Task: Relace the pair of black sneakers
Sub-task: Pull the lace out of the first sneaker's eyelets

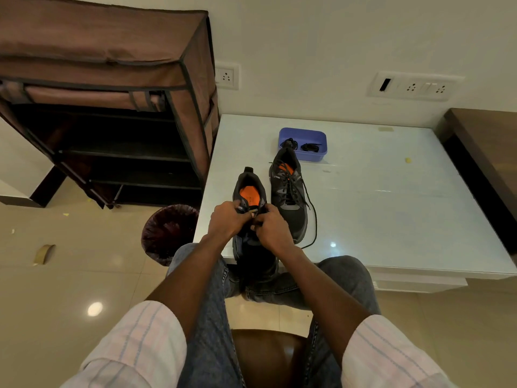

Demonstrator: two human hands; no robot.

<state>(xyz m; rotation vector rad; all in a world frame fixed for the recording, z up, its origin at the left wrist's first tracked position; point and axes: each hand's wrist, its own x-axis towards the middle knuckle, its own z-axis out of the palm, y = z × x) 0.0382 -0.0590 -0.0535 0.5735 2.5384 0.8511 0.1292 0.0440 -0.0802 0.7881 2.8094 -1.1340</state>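
Sneaker [249, 191] black, orange insole; left hand [228, 221], right hand [270, 228] pinching its lace area.

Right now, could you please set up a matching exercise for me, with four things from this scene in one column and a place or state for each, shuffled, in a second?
Things:
1. near sneaker
2. far sneaker
3. blue tub
4. bin

Places or states:
A. on the floor beside the table's left edge
B. holds dark coiled laces
C. laced, with one lace end trailing over the table
D. worked on by the left hand and right hand

Pairs: 1-D, 2-C, 3-B, 4-A
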